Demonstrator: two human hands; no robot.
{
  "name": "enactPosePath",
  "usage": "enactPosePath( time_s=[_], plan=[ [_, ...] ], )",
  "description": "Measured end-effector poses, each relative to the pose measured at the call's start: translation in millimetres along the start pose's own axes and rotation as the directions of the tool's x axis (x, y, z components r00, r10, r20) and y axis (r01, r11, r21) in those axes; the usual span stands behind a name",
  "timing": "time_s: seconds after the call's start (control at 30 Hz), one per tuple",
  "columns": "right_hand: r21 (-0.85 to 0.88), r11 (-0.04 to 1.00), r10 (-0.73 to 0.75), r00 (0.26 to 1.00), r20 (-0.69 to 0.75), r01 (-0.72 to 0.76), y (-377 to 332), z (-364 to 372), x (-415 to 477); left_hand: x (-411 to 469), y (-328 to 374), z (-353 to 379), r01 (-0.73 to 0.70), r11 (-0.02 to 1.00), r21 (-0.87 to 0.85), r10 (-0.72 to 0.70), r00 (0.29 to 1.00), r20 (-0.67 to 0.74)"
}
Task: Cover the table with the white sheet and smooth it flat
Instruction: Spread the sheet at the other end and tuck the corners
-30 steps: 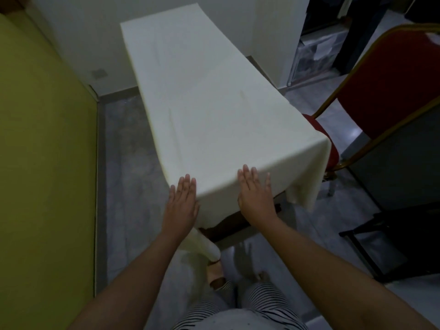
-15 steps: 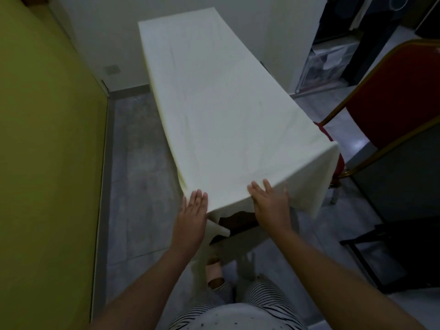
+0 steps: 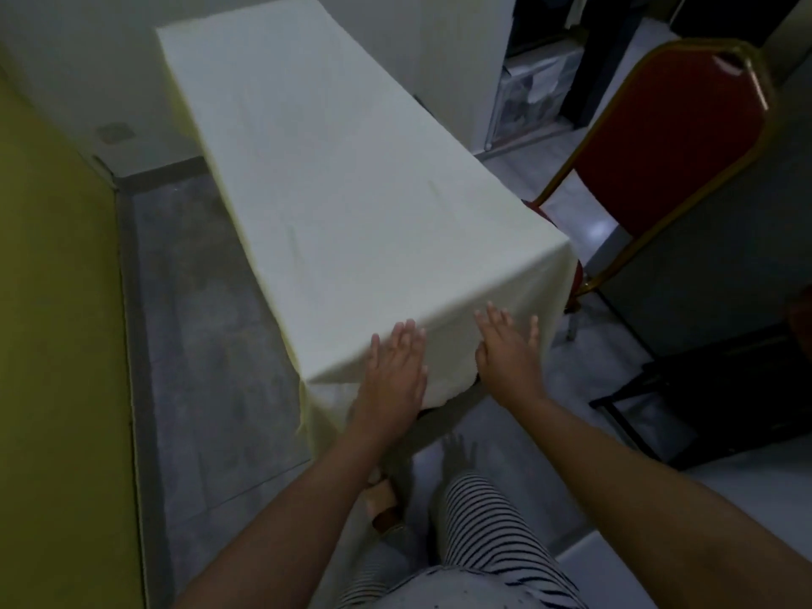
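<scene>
The grey tiled floor (image 3: 211,345) filled the lower part of the view, and a yellow wall (image 3: 52,345) ran down the left side; between them and the chair stood the long table (image 3: 452,400), almost wholly hidden under the white sheet (image 3: 351,191). The sheet lay over the whole top from the far end to the near end; it looked mostly flat, with only faint creases near the middle; it hung over the left side, the near end and the near right corner, and a dark strip of the table showed just below the hem at the near end. A red chair (image 3: 672,138) with a gold frame stood just beside the table's right side; pale plastic drawers (image 3: 536,90) stood farther back on the right. Striped trousers (image 3: 483,520) showed at the bottom edge. The left hand (image 3: 395,367) lay flat on the sheet at the near edge, fingers straight and close together, gripping nothing; the right hand (image 3: 509,351) lay flat beside it, nearer the right corner, fingers straight and slightly spread, also gripping nothing; the two hands were near each other but apart. A foot (image 3: 382,503) in a sandal stood on the floor under the left forearm.
</scene>
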State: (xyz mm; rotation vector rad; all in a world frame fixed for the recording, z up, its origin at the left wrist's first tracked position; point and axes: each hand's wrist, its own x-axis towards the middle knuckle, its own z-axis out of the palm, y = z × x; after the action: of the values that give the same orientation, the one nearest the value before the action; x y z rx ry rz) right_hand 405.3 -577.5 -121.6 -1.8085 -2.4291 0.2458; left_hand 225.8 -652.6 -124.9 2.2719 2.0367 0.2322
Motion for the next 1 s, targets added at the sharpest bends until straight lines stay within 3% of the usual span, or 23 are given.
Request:
enactPosePath(
  time_s=[0.1, 0.3, 0.47, 0.53, 0.6, 0.67, 0.8, 1.0],
  plan=[
    [-0.01, 0.999, 0.05, 0.999, -0.014, -0.05, 7, -9, 33, 37, -6, 0, -0.022, 0.998, 0.053, 0.019, 0.999, 0.047],
    [-0.091, 0.996, 0.008, 0.999, 0.052, -0.004, 16, -5, 76, 82, -9, 2, 0.104, 0.99, 0.097, -0.113, 0.99, 0.09],
    [0.038, 0.993, -0.104, 0.991, -0.079, 0.107, 49, 1, 69, 114, 7, 9, 0.049, 0.997, 0.055, -0.054, 0.995, 0.087],
    [0.208, 0.978, 0.041, 0.993, -0.113, -0.016, 76, 1, 62, 135, 20, 8, 0.025, 1.0, -0.001, -0.025, 0.994, 0.111],
    [0.391, 0.893, 0.268, 0.961, -0.063, -0.223, 109, 3, 55, 160, 36, 8, 0.014, 0.999, -0.034, -0.008, 0.986, 0.169],
    [0.408, 0.845, 0.383, 0.924, -0.012, -0.345, 141, 3, 55, 188, 55, 9, -0.008, 0.998, -0.063, 0.022, 0.974, 0.224],
    [0.453, 0.787, 0.456, 0.89, 0.031, -0.419, 176, 4, 80, 242, 99, 14, -0.014, 0.99, -0.137, 0.052, 0.958, 0.282],
    [0.471, 0.766, 0.414, 0.896, 0.16, -0.437, 185, 0, 130, 282, 141, 22, 0.005, 0.985, -0.17, 0.046, 0.955, 0.294]
  ],
)
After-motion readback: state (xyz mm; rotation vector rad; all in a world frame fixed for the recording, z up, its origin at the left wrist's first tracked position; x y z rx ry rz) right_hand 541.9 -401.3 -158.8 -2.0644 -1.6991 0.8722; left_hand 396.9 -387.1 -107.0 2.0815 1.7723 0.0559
